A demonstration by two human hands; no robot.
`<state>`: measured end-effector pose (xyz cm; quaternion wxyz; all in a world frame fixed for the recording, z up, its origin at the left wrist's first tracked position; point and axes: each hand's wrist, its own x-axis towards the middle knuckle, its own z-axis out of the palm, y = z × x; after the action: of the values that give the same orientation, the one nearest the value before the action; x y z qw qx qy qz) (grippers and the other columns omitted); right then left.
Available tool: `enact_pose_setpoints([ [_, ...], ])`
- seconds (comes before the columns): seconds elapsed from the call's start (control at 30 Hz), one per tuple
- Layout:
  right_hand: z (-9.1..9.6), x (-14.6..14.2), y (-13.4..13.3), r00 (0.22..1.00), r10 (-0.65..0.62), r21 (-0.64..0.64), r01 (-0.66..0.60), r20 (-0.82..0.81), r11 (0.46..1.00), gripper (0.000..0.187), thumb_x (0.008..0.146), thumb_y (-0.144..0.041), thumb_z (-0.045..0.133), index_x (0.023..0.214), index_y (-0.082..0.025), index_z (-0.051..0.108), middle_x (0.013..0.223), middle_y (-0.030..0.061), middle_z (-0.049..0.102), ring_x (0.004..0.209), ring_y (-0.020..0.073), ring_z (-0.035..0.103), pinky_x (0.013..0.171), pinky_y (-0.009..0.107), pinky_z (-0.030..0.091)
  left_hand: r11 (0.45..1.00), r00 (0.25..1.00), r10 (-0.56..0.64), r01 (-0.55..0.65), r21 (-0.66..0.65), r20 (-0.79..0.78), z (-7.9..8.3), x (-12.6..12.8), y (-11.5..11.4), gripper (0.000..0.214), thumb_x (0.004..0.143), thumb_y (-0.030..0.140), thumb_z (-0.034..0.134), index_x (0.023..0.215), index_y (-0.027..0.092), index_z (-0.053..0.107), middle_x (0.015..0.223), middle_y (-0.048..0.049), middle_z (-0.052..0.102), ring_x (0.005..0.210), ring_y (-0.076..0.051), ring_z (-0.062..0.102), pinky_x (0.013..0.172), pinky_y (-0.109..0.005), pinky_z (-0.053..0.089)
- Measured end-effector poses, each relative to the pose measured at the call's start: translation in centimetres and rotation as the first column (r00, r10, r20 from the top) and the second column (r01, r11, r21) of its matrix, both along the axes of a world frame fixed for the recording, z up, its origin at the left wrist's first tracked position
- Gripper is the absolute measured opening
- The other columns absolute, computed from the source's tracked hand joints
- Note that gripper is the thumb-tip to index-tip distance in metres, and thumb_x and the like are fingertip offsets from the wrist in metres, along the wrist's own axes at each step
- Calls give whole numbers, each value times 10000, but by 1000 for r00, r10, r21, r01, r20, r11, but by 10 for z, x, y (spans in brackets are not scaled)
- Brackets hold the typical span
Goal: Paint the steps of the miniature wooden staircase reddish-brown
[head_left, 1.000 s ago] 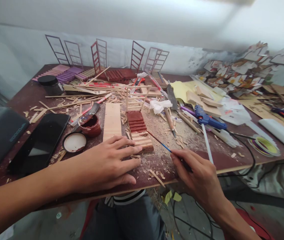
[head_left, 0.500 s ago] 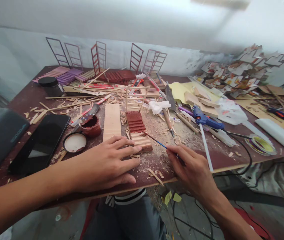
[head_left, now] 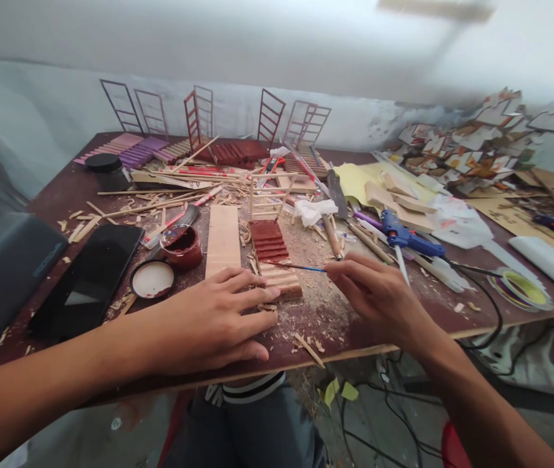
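While the right hand pinched a thin paintbrush, its tip at the ridged wooden piece in the near centre, the left hand lay with fingers extended and loosely spread at that piece's near left corner. A bare plank lay left, beyond it an open paint jar.

The ridged wooden block is painted red at its far half; across it a thin brush is held.
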<state>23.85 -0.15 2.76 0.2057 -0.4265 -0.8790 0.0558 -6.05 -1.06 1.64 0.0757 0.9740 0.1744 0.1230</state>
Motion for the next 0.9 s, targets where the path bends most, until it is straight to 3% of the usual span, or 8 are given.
enact_pose_setpoints([
  [0.3,20,4,41,972,138,-51,-130,192,990,205,988,-254,473,998,-189,667,806,19,547,689,110,504,644,272,377,1000,1000,0,0,-23,-2,2,0,0,368,1017,421,436,1260,178,569,1454,-84,485,1317,-310,435,1062,-500,369],
  [0.53,31,12,47,949,144,-51,-135,280,990,230,991,-295,473,996,-220,691,793,10,585,662,106,521,634,277,372,999,1000,-7,7,-33,-8,2,0,1,386,1017,439,432,1275,180,558,1480,-79,458,1323,-306,421,1093,-501,337],
  [0.7,32,20,54,941,144,-96,-120,306,988,240,993,-312,464,995,-228,689,813,26,615,667,114,544,629,290,369,999,999,2,-4,-41,-34,2,0,1,385,1020,439,425,1272,178,557,1485,-73,454,1326,-306,412,1098,-491,328],
  [0.9,30,33,57,935,120,-52,-109,333,993,221,984,-312,482,955,-233,686,862,42,667,684,124,592,626,295,384,1000,1000,0,-1,-28,-30,1,1,2,404,1024,444,408,1292,175,545,1489,-71,446,1302,-308,425,1080,-500,337],
])
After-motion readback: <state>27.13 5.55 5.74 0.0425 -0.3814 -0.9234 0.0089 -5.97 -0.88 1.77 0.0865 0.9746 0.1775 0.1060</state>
